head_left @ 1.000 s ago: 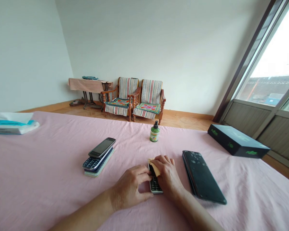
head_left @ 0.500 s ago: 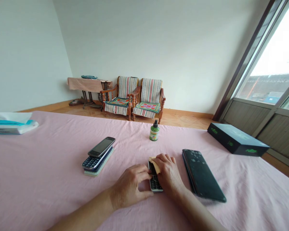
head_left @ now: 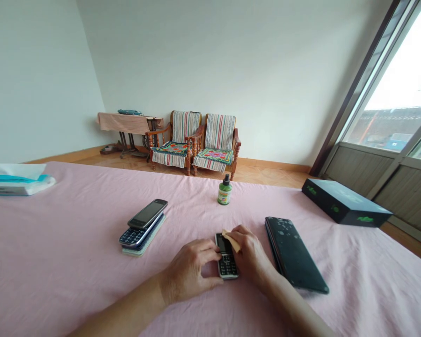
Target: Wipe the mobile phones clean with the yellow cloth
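Right at the near middle of the pink cover (head_left: 73,257), the keypad phone (head_left: 228,267) lies face up between both hands, and it looks like a wipe in mid-course! The left hand (head_left: 190,265) is curved half open, a gap between thumb and fingers, their tips against the phone's left edge and lower corner. Across from it, the right hand (head_left: 248,248) is closed around a folded yellow cloth (head_left: 233,241), one end lying over the upper right of the screen. So this phone seems begun, not finished, and the keys are bare of cloth. Off to the left, a pile of phones (head_left: 148,214); to the right, a dark tablet (head_left: 298,255); beyond, a green spray bottle (head_left: 224,194). Which of those are done, if any? Can't tell!
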Demonstrator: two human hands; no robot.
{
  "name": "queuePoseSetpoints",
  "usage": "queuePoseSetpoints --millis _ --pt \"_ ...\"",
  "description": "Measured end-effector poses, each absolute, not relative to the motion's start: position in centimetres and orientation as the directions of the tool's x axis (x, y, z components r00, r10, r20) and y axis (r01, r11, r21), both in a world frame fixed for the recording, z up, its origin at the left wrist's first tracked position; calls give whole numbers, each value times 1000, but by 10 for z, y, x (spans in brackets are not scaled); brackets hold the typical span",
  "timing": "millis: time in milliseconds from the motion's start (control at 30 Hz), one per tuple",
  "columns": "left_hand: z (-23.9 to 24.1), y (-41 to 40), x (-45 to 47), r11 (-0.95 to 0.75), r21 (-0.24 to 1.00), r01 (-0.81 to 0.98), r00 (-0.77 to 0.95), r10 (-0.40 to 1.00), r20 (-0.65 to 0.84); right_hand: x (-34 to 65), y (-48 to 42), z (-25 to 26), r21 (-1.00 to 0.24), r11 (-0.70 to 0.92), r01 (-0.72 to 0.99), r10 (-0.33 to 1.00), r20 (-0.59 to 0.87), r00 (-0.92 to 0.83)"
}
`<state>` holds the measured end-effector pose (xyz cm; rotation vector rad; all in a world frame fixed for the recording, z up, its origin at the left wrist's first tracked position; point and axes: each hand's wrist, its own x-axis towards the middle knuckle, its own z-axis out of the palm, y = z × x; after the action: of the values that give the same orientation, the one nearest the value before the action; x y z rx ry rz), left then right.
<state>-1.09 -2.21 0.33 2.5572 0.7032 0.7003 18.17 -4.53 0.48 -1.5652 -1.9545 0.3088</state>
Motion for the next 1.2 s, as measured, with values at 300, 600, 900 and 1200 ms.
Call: queuePoseSetpoints --millis 300,600,900,1200 --pt "3 -22 -10 -810 488 325 760 531 375 186 -56 14 -552 247 796 960 248 -127" --pt "5 -23 -11 -807 481 341 759 539 366 189 -53 11 -550 272 790 954 264 -146" --pt "6 -23 -11 -799 505 326 761 539 362 185 -65 16 -529 297 795 948 261 -180" --pt "-3 -13 -10 -649 590 481 637 721 273 189 -74 23 -520 293 802 955 204 -216"
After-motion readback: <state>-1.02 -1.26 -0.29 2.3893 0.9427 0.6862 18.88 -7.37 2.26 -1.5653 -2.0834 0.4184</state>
